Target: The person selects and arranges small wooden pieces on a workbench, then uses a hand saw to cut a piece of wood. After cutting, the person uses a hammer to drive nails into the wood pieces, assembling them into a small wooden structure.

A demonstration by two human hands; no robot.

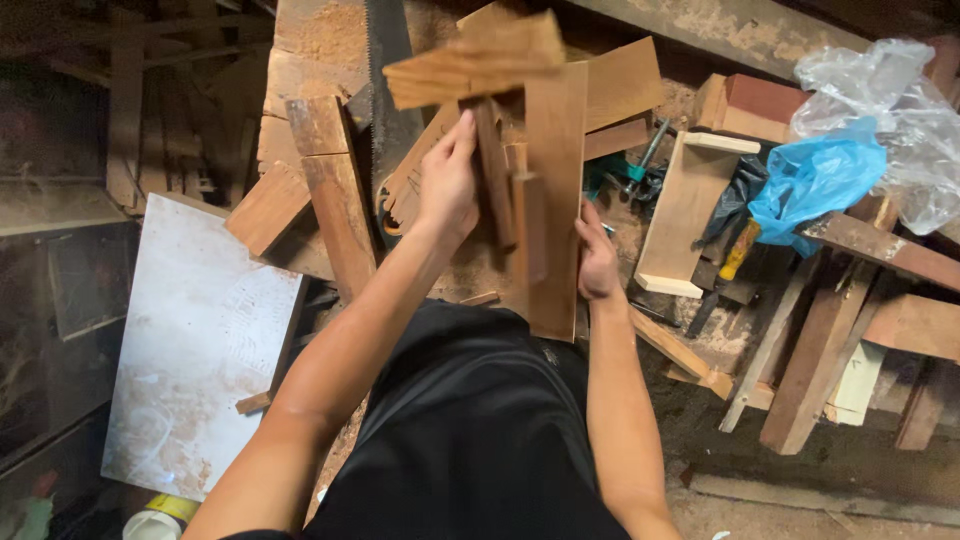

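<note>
Pinching the wooden mallet (495, 190) handle, your left hand (448, 190) grip keeps its long axis upright beside the plank (556, 200), whose right edge your right hand (597, 262) clasps.

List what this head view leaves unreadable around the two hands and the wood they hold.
- Left hand: fingers hidden behind the narrow wooden stick it grips.
- Right hand: fingertips hidden behind the edge of the upright plank.
- Top wooden block: motion-blurred, so its joint to the stick is unclear.
- Handsaw: blade cut off by the top edge, handle partly hidden by the left hand.
</note>
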